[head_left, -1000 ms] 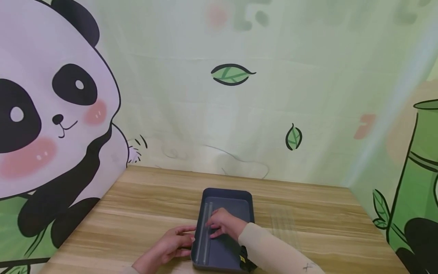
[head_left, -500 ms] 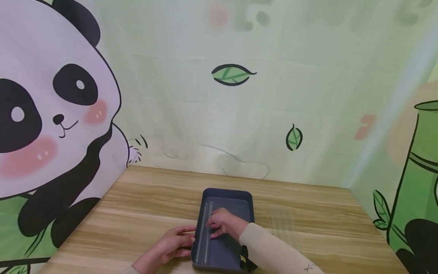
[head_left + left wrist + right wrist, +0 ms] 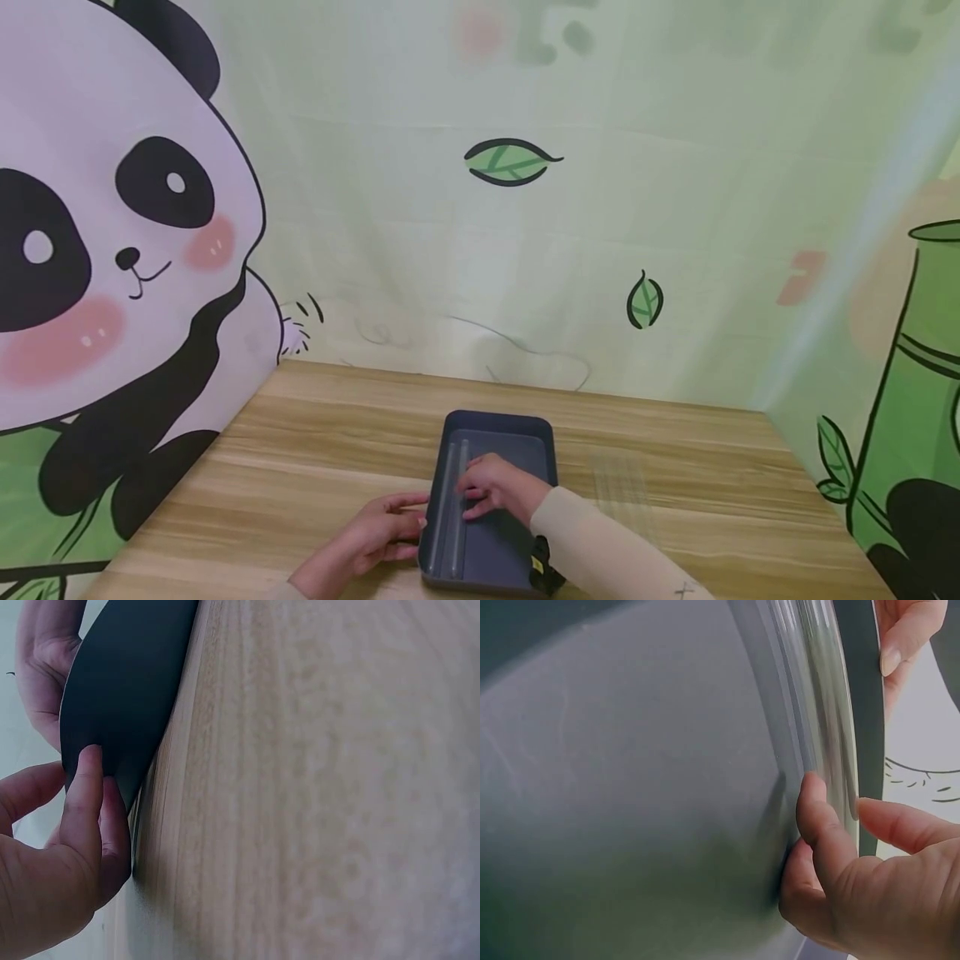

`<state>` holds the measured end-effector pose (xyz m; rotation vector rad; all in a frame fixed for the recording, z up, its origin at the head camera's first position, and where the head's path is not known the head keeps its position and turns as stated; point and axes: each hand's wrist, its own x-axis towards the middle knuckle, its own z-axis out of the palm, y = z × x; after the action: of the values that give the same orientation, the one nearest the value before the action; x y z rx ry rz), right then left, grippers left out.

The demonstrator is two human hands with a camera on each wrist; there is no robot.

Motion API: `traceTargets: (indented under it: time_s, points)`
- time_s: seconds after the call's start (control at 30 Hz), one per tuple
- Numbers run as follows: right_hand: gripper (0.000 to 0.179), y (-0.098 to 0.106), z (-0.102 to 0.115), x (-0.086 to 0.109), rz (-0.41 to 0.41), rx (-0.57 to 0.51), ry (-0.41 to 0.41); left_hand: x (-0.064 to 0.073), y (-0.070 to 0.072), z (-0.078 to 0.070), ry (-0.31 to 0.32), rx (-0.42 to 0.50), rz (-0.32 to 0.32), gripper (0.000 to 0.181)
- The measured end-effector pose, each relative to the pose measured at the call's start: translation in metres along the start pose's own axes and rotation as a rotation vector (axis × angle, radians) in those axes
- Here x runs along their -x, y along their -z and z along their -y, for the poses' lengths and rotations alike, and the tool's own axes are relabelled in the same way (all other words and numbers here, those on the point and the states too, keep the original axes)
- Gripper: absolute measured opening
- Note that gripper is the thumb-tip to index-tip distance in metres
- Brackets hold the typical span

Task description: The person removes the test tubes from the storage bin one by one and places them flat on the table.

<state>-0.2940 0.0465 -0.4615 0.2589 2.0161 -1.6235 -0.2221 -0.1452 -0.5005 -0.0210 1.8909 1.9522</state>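
A dark blue rectangular tray (image 3: 498, 546) stands on the wooden table, its long side running away from me. Along its left wall lie two clear tubes, a left tube (image 3: 438, 533) and a right tube (image 3: 458, 542). Reaching into the tray, my right hand (image 3: 504, 487) pinches the right tube between thumb and fingers; the right wrist view shows the fingertips either side of the clear tubing (image 3: 829, 712). Outside the tray, my left hand (image 3: 382, 533) touches the left wall (image 3: 124, 682) with fairly straight fingers.
Several clear strips or tubes (image 3: 619, 487) lie side by side on the table (image 3: 337, 450) to the right of the tray. A printed panda and leaf backdrop (image 3: 420, 250) rises behind the table. A black band with a yellow mark (image 3: 542, 567) overlaps the tray's near right corner.
The right tube's near end has shifted slightly right, widening the gap between the two tubes. My right hand has moved slightly right with it; the left hand stays in place.
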Motion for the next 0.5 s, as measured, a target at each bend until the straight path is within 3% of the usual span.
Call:
traceTargets:
  time_s: [0.5]
  points:
    - [0.058, 0.008, 0.012, 0.004, 0.024, -0.033, 0.012, 0.0, 0.0, 0.0, -0.002, 0.0, 0.012, 0.058]
